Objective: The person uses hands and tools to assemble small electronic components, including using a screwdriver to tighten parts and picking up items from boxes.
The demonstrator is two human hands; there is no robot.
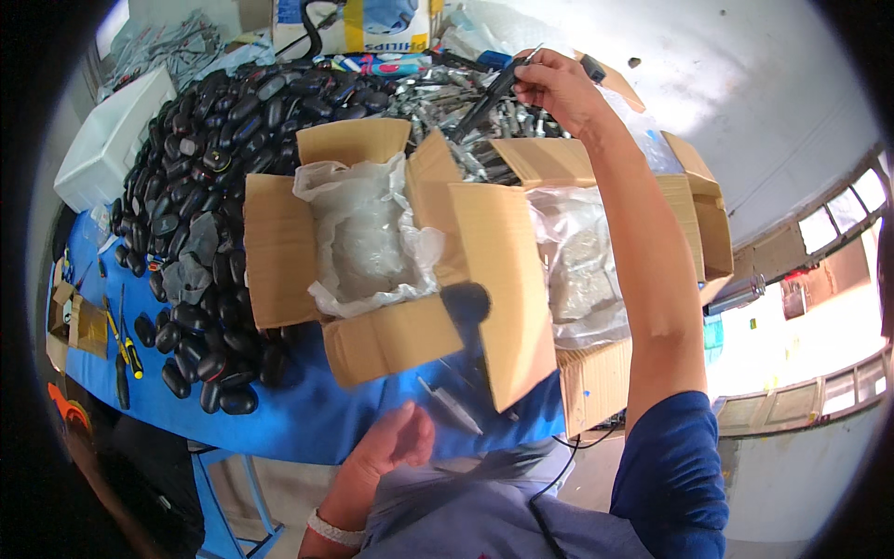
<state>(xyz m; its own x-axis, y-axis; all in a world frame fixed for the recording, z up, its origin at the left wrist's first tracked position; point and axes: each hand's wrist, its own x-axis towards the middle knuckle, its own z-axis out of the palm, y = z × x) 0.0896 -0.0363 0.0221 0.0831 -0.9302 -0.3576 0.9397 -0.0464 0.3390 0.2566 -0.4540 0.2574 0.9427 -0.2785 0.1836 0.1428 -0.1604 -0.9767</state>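
Note:
My right hand [556,86] is stretched far over the table and grips a long dark part [486,101] above a heap of grey metal pieces [447,98]. My left hand [396,440] rests low near my body, at the front edge of the blue-covered table [307,415]; its fingers are curled and what it holds is hidden. A small clear-and-grey piece [452,406] lies on the blue cover just right of that hand. Two open cardboard boxes stand between the hands, the left box [279,252] and the right box [503,279], both lined with clear plastic bags.
A big pile of black oval shells [200,214] covers the table's left side. Screwdrivers [126,349] lie at the left edge beside a small carton [79,321]. A white bin [107,140] stands at the far left. Windows [838,214] are at the right.

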